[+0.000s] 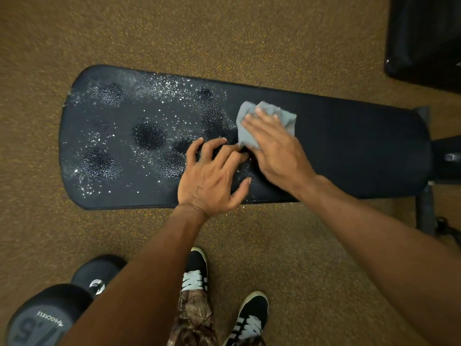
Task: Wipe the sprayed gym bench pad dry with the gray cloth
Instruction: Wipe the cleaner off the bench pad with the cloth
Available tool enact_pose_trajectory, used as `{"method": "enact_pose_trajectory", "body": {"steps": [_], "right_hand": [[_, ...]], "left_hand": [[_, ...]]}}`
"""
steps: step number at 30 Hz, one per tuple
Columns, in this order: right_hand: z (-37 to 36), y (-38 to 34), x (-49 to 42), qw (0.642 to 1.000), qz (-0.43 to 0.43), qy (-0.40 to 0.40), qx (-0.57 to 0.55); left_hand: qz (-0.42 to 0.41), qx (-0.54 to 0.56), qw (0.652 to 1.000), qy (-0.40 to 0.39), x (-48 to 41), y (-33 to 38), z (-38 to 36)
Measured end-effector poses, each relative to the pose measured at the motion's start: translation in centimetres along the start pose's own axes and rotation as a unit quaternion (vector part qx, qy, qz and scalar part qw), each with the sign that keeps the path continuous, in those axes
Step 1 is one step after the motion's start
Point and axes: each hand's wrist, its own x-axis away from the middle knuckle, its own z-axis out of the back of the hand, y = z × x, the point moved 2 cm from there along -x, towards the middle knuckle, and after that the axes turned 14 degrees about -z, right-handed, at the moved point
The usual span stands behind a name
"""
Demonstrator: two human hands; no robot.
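A gym floor, weights area.

A long black padded bench pad on a dark metal frame stands on brown rubber flooring flecked with yellow, the kind laid in weight rooms. On the floor off the pad's near left corner lies a black dumbbell; its gray end cap carries large numerals and a brand word. Beyond the pad's far right corner sits a second black padded piece of equipment, only partly in view. Beads of spray glisten across the left half of the pad. A person's black lace-up sneakers stand at the near edge.
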Motion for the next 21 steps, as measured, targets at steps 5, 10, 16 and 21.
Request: {"method": "enact_pose_trajectory", "body": {"steps": [5,10,16,21], "right_hand": [[1.8,3.3,3.3,0.995,0.042,-0.046,0.078],[1.5,2.6,0.0,0.995,-0.098,-0.005,0.033],[0.0,0.2,3.1,0.999,-0.014,-0.014,0.026],[2.9,3.8,5.3,0.990,0.033,-0.048,0.127]], "left_hand": [[0.000,0.005,1.000,0.004,0.1,0.0,-0.1],[0.001,0.006,1.000,0.006,0.1,0.1,-0.1],[0.007,0.019,1.000,0.005,0.1,0.0,0.1],[0.007,0.031,0.999,0.018,0.1,0.1,0.3]]}}
